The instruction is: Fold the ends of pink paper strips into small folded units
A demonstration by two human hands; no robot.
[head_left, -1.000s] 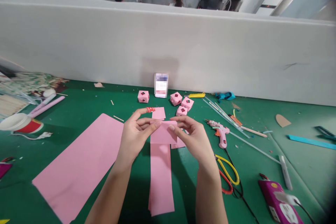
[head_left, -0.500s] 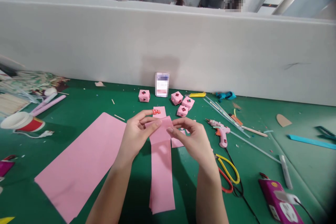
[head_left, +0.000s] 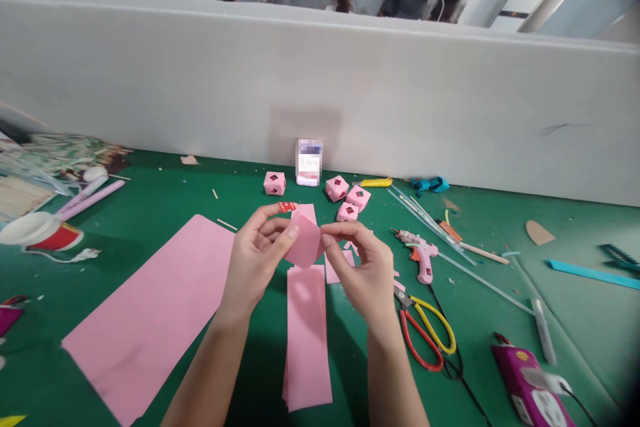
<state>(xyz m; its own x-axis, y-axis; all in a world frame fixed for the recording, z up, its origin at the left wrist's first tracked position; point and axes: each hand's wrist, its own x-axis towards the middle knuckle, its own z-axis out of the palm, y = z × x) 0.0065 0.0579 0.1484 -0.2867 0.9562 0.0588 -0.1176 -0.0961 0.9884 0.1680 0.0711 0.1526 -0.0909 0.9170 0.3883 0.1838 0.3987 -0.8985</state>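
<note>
Between both hands, above the table, is a small pink paper square (head_left: 305,243), turned so one corner points down. My left hand (head_left: 265,247) pinches its left side between thumb and fingers; a red patterned wrap covers the index fingertip. Thumb and index finger of my right hand (head_left: 357,263) close on its right corner. Below lies a stack of long pink paper strips (head_left: 307,340). Another pink paper piece (head_left: 304,212) shows just behind the square, and a pink paper scrap (head_left: 339,268) lies by my right hand.
Several pink paper cubes (head_left: 275,183) stand near a propped phone (head_left: 309,163). A pink glue gun (head_left: 424,257), scissors (head_left: 425,333) and a yellow cutter (head_left: 376,182) lie right. Left are a large pink sheet (head_left: 155,320) and a paper cup (head_left: 43,232). A white partition (head_left: 200,73) stands behind.
The pink square has been turned from lying level to corner-down. My right hand has shifted slightly left and down, uncovering more of the scissors.
</note>
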